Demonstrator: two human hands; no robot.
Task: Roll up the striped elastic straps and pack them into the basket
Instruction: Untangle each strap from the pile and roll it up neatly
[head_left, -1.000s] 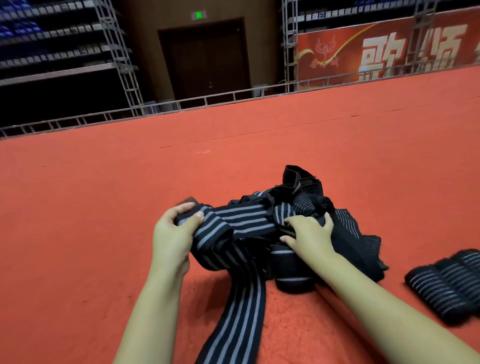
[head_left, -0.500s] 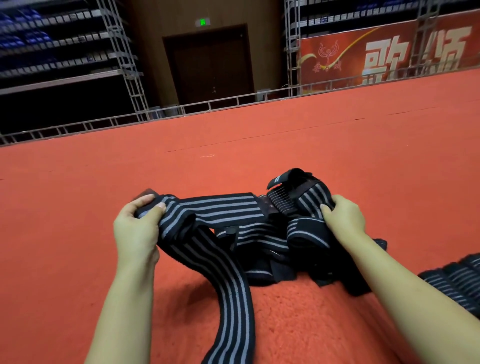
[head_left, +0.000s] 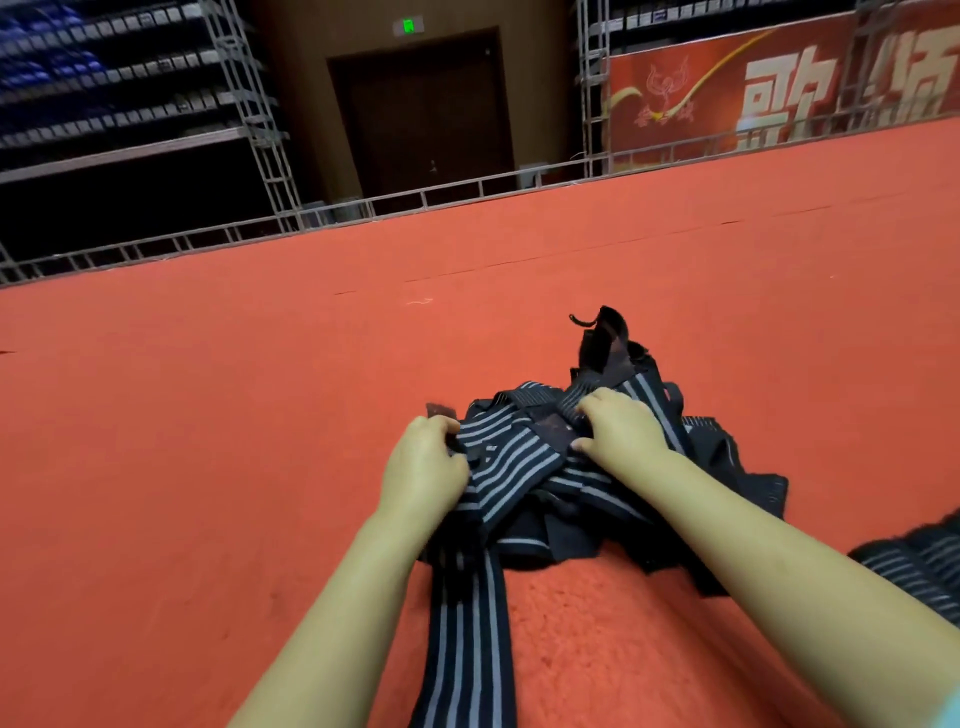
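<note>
Red carpet (head_left: 208, 467); hands grip strap (head_left: 514, 462).

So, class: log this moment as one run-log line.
left hand: grips black grey-striped elastic strap | right hand: grips strap pile | basket: unseen

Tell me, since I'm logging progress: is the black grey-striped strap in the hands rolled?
Not rolled: the black grey-striped elastic strap hangs loose between both hands toward the camera.

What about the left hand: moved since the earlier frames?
Yes. The left hand, gripping the striped strap, has moved right, closing on the right hand. The dark door behind has barely shifted sideways in the view.
</note>
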